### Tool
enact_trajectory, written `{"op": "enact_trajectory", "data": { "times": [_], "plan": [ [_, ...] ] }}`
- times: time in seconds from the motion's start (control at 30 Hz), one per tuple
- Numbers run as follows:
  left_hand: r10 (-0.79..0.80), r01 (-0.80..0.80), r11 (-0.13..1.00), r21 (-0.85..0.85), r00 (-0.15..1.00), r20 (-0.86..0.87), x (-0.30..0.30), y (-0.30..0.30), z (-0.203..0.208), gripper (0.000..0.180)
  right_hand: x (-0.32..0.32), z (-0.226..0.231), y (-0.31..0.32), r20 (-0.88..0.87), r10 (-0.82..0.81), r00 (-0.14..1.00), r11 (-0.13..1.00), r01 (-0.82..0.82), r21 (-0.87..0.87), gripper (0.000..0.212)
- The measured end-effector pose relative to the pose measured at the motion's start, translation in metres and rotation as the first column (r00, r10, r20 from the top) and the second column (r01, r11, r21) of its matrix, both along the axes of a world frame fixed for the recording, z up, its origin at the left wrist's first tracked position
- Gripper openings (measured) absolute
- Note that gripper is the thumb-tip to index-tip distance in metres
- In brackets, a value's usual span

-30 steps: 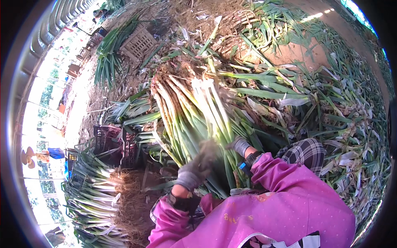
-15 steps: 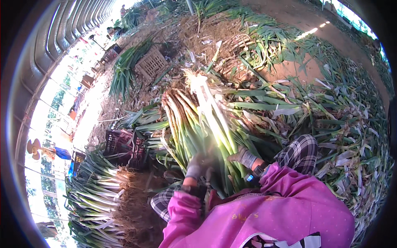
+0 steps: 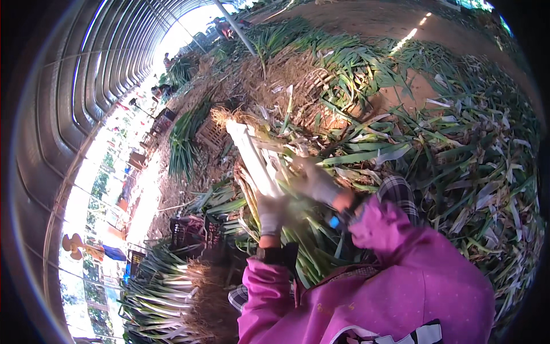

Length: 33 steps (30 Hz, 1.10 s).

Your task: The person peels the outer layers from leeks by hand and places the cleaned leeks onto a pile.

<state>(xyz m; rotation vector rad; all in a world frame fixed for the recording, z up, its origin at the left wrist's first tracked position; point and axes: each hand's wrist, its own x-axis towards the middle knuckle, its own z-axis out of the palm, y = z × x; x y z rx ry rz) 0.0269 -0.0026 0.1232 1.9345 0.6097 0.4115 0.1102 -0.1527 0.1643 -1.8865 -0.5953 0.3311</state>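
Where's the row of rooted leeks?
Head view, lower left: the leek row lies below the dark crate, down and left of the left hand.

Ribbed arched roof (image 3: 69, 103) | brown fan (image 3: 73, 246) | dark crate (image 3: 179, 232) | tan slatted crate (image 3: 211, 135) | slanted pole (image 3: 235, 27)

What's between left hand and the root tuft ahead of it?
White stalks run between the left hand and root tuft, in the head view.

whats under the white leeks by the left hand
Browner leeks poke out along the left edge of the white leeks. Whatever lies directly beneath is covered by those leeks and the left hand, so can't be seen.
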Motion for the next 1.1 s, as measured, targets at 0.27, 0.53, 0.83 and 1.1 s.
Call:
{"op": "enact_trajectory", "data": {
  "times": [0.27, 0.53, 0.83, 1.1],
  "plan": [
    [-0.235, 0.208, 0.971, 0.120, 0.930, 0.284, -0.032, -0.088, 0.034, 0.054, 0.160, 0.053, 0.075, 0.481, -0.047, 0.876, 0.953, -0.105, 0.285, 0.032],
    [-0.271, 0.352, 0.918, -0.183, 0.893, 0.358, -0.035, -0.101, 0.077, 0.047, 0.316, 0.161, -0.054, 0.820, 0.236, -0.521, 0.164, 0.853, 0.495, 0.016],
    [-0.158, 0.212, 0.957, -0.198, 0.953, 0.258, -0.078, -0.034, 0.053, 0.044, 0.303, 0.231, -0.404, 0.952, -0.201, 0.231, 0.392, 0.909, -0.138, 0.024],
    [-0.264, 0.299, 0.952, -0.070, 0.911, 0.316, -0.084, -0.061, 0.053, 0.048, 0.129, 0.115, -0.039, 0.781, -0.026, 0.623, 0.994, 0.102, -0.048, 0.069]
  ]
}}
